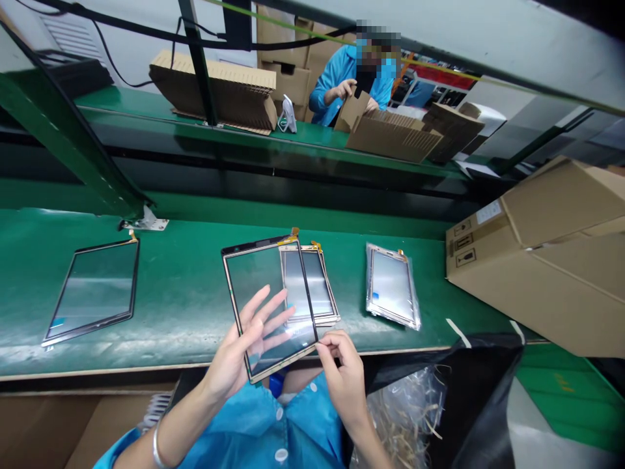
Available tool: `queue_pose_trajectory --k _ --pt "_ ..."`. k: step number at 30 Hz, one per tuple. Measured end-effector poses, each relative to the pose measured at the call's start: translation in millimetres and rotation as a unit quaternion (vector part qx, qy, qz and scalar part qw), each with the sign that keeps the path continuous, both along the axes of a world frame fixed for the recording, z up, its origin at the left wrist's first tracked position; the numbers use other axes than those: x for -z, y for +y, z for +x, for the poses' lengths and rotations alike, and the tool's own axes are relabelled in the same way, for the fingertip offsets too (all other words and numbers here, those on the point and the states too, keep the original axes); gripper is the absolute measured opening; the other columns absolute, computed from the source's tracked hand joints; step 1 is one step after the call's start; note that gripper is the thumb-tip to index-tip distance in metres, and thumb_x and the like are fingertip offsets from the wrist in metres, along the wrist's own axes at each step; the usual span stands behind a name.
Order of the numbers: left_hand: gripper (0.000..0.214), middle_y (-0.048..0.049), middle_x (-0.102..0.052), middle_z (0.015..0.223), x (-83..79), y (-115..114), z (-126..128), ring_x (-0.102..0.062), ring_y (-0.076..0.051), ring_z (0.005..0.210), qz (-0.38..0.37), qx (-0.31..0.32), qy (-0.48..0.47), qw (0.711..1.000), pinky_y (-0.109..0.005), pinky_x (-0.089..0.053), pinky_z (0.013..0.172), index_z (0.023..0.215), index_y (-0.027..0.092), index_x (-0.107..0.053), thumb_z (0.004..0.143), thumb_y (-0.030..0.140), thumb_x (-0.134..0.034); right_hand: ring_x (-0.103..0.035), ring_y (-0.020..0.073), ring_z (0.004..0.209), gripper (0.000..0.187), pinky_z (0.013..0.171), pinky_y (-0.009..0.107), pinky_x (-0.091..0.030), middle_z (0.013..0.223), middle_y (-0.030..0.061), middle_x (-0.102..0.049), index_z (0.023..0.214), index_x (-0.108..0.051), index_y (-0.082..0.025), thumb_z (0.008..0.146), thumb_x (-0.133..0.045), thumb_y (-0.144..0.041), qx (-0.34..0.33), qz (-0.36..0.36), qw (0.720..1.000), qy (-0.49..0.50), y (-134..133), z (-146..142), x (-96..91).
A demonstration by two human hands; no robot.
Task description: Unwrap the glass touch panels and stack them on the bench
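We have a clear glass panel (258,273) with a black edge, held up over the near side of the green bench (195,299). It tilts, and its long side runs from near our body out toward the far side, with the far end leaning a bit to our left. Our left hand (234,355) grips its left side, with the fingers spread behind the glass, so we see them through it. Our right hand (346,365) pinches the near right corner with thumb and finger. So both hands touch the panel, and the right one is closest to that corner, with the glass going away to its left and ahead.

Just past the panel, partly behind it, lies a stack of panels (322,280). Farther right is a wrapped panel (392,283) with a small blue sticker. Well to the left lies another panel (97,286).

On the right, a cardboard box (541,280) shows little printed pictures, one like a drinking glass, and a white label (489,212) too small for us to read. We can't find any brand name. Across the bench, a person in blue (326,98) holds some cardboard (390,133).
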State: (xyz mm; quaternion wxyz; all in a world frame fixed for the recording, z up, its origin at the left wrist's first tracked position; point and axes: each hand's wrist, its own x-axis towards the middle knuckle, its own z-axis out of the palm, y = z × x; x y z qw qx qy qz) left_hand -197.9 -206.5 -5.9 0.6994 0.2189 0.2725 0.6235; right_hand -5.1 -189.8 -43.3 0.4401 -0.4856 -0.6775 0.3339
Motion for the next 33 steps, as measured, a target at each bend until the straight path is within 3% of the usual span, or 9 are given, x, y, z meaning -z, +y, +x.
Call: queue_pose_trajectory --k 8,14,17,19,21,22,26,29,33 --pt "0.039 -0.0032 -0.049 0.143 9.4 5.3 3.7 -0.049 -0.030 0.127 -0.027 0.002 0.039 0.999 -0.044 -0.046 0.099 0.130 0.035 -0.053 0.093 0.024 -0.052 -0.052 0.0135 0.076 0.014 0.068 0.025 -0.043 0.082 0.0016 -0.052 0.080 -0.051 -0.020 0.091 -0.045 -0.014 -0.071 0.032 0.996 -0.050 -0.7 1.1 -19.2" --pt "0.044 -0.0108 -0.052 0.140 33.0 9.0 17.1 -0.051 -0.033 0.124 -0.081 0.122 -0.060 0.987 -0.046 -0.050 0.091 0.129 0.026 -0.055 0.091 0.048 -0.050 -0.057 0.0095 0.057 0.014 0.049 0.024 -0.047 0.091 0.0036 -0.063 0.082 -0.044 -0.022 0.095 -0.042 -0.027 -0.279 -0.159 0.936 0.142 43.0 -28.0 -96.3" --pt "0.057 -0.0116 -0.049 0.142 37.1 4.1 23.9 -0.047 -0.037 0.127 -0.063 0.155 -0.094 0.981 -0.046 -0.051 0.090 0.131 0.025 -0.054 0.085 0.059 -0.051 -0.065 0.0139 0.075 0.011 0.064 0.031 -0.054 0.097 0.0037 -0.065 0.082 -0.047 -0.022 0.092 -0.049 -0.023 -0.083 0.074 0.976 0.189 78.0 -21.4 -137.1" --pt "0.052 -0.0110 -0.050 0.142 34.8 1.3 23.3 -0.047 -0.036 0.127 -0.052 0.159 -0.076 0.983 -0.045 -0.051 0.091 0.131 0.027 -0.053 0.085 0.049 -0.059 -0.065 0.0175 0.091 0.010 0.076 0.037 -0.053 0.101 0.0043 -0.065 0.082 -0.048 -0.023 0.090 -0.053 -0.019 0.167 0.334 0.903 0.215 91.7 -3.7 -147.9" --pt "0.044 -0.0097 -0.051 0.140 29.2 0.6 18.5 -0.051 -0.034 0.124 -0.052 0.137 -0.039 0.988 -0.044 -0.052 0.091 0.130 0.029 -0.053 0.087 0.032 -0.062 -0.066 0.0200 0.090 0.012 0.077 0.040 -0.052 0.094 0.0045 -0.067 0.082 -0.048 -0.024 0.088 -0.055 -0.017 0.312 0.477 0.793 0.214 91.2 16.5 -137.9" --pt "0.042 -0.0088 -0.053 0.139 25.7 1.1 15.1 -0.053 -0.032 0.122 -0.052 0.118 -0.023 0.991 -0.042 -0.052 0.090 0.129 0.030 -0.054 0.088 0.025 -0.061 -0.066 0.0205 0.085 0.011 0.074 0.039 -0.052 0.086 0.0037 -0.067 0.082 -0.049 -0.024 0.088 -0.056 -0.017 0.329 0.483 0.787 0.198 84.9 24.8 -125.1" --pt "0.039 -0.0049 -0.055 0.137 10.5 6.0 3.5 -0.057 -0.028 0.119 -0.036 0.026 -0.005 0.999 -0.038 -0.054 0.088 0.128 0.033 -0.054 0.092 0.020 -0.054 -0.064 0.0162 0.066 0.006 0.059 0.029 -0.053 0.074 0.0009 -0.064 0.085 -0.060 -0.019 0.082 -0.061 -0.014 0.147 0.124 0.979 0.067 31.9 33.4 -48.3" --pt "0.038 -0.0022 -0.057 0.135 0.3 8.3 2.3 -0.058 -0.027 0.118 -0.017 -0.018 0.012 1.000 -0.036 -0.055 0.087 0.127 0.036 -0.055 0.092 0.020 -0.054 -0.063 0.0147 0.066 0.003 0.057 0.025 -0.053 0.078 0.0025 -0.062 0.082 -0.062 -0.019 0.083 -0.059 -0.019 0.039 -0.053 0.994 0.092 -4.6 21.0 -8.5" --pt "0.036 -0.0019 -0.059 0.132 -8.7 6.1 6.5 -0.060 -0.027 0.115 -0.012 -0.034 0.043 0.998 -0.035 -0.056 0.086 0.124 0.037 -0.057 0.091 0.023 -0.055 -0.061 0.0148 0.074 0.004 0.063 0.024 -0.051 0.082 0.0032 -0.060 0.083 -0.062 -0.019 0.084 -0.059 -0.019 0.031 -0.050 0.993 0.101 -16.3 12.2 -5.1"
